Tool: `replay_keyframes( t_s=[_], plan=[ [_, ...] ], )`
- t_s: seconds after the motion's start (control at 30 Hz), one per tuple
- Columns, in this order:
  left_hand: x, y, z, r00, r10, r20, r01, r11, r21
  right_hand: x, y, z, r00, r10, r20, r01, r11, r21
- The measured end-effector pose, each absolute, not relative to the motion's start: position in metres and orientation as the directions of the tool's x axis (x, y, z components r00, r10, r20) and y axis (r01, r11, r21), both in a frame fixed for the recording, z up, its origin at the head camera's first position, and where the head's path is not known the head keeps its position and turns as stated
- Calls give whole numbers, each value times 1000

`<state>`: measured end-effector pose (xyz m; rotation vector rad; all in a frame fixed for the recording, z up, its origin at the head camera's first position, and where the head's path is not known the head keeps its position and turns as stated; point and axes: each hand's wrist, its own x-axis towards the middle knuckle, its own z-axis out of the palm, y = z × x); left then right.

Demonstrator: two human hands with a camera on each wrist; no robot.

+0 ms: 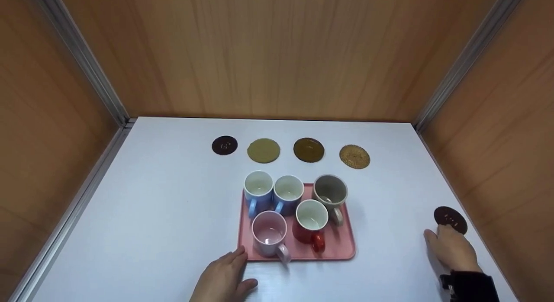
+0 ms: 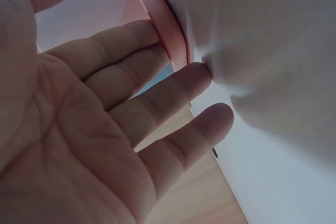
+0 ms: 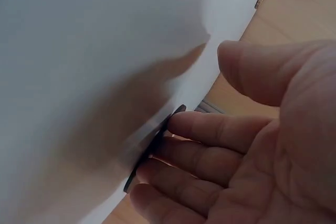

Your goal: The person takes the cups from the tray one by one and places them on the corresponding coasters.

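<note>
My left hand point(image 1: 223, 274) rests at the near left corner of a pink tray point(image 1: 339, 250). Its fingers are extended, and in the left wrist view fingertips touch the tray's rim point(image 2: 167, 35). On the tray stand several mugs: a pink mug point(image 1: 269, 232), a red mug with white inside point(image 1: 305, 232), a grey mug point(image 1: 330, 194), and two blue mugs, one at left point(image 1: 259, 189) and one in the middle point(image 1: 288, 194). Far to the right, my right hand point(image 1: 454, 248) touches the near edge of a dark round coaster point(image 1: 448, 216) with its fingertips, thumb held apart.
Along the back of the white table point(image 1: 164, 198) lie a dark coaster point(image 1: 224, 145), an olive-green coaster point(image 1: 263, 150), a brown coaster point(image 1: 308, 150) and a woven tan coaster point(image 1: 355, 156). Wood panels enclose the table at the back point(image 1: 277, 55), left point(image 1: 52, 142) and right point(image 1: 497, 163).
</note>
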<state>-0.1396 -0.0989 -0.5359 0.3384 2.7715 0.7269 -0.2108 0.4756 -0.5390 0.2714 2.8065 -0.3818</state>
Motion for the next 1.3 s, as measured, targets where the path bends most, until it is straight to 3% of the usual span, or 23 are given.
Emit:
replay_keyframes(
  t_s=[0.4, 0.73, 0.97, 1.3],
  plan=[
    [-138, -98, -537, -964, 243, -105, 160, 849, 503, -284, 428, -529, -976, -71, -207, -15, 966, -259],
    [-135, -98, -541, -959, 245, -142, 142, 851, 506, -348, 390, -524, -926, -180, -332, -46, 926, -375],
    [-134, -96, -546, -954, 283, -100, 198, 844, 499, -372, 390, -517, -912, -134, -388, -9, 951, -308],
    [-134, -96, -544, -954, 270, -134, 171, 852, 495, -388, 385, -525, -918, -108, -380, -59, 988, -140]
  ],
)
